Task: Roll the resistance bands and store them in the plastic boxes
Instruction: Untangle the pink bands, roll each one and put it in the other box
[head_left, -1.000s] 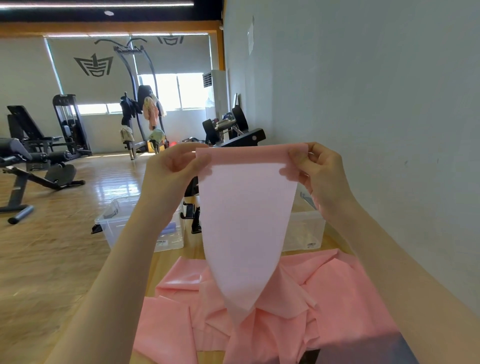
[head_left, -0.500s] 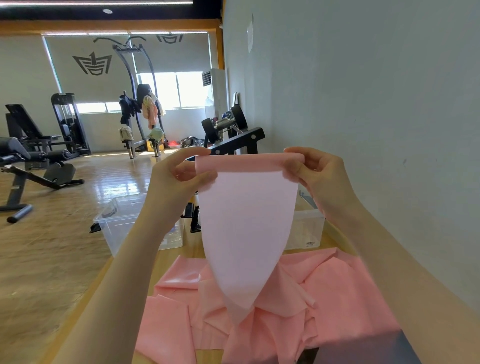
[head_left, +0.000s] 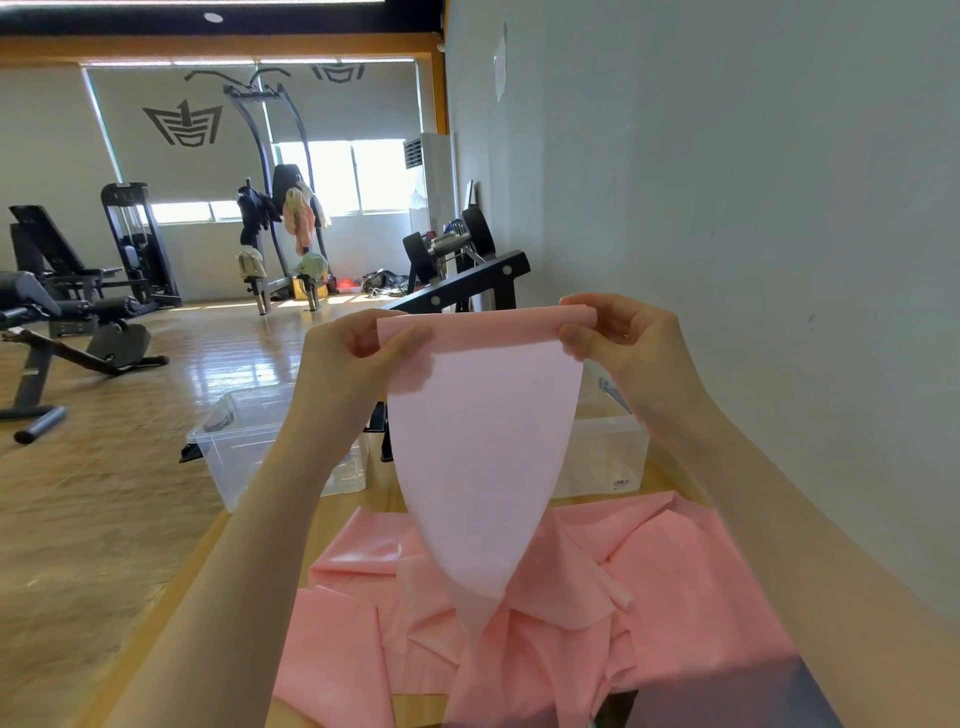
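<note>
Your left hand (head_left: 363, 358) and right hand (head_left: 618, 332) are raised at the centre of the frame, each with its grip pinched on one end of the rolled top edge of a pink resistance band (head_left: 483, 441). The band hangs down from that short roll and narrows to a point, its tail running into the heap of pink bands (head_left: 649, 582) spread over the wooden worktop (head_left: 363, 499) in the lower middle of the frame.

Two clear plastic boxes stand at the far end of the worktop: the left box (head_left: 244, 441) behind your left forearm, the right box (head_left: 608, 457) behind your right wrist and close to the grey wall (head_left: 753, 182). The right box bears a small white label (head_left: 622, 484); its print is too small to read. A sheet of paper (head_left: 500, 62) on the wall, upper middle, is unreadable too. A dark emblem (head_left: 183, 124) marks the blind at upper left.

The worktop's left edge drops to the wood floor (head_left: 104, 493); gym machines (head_left: 78, 291) stand well apart at the left.
</note>
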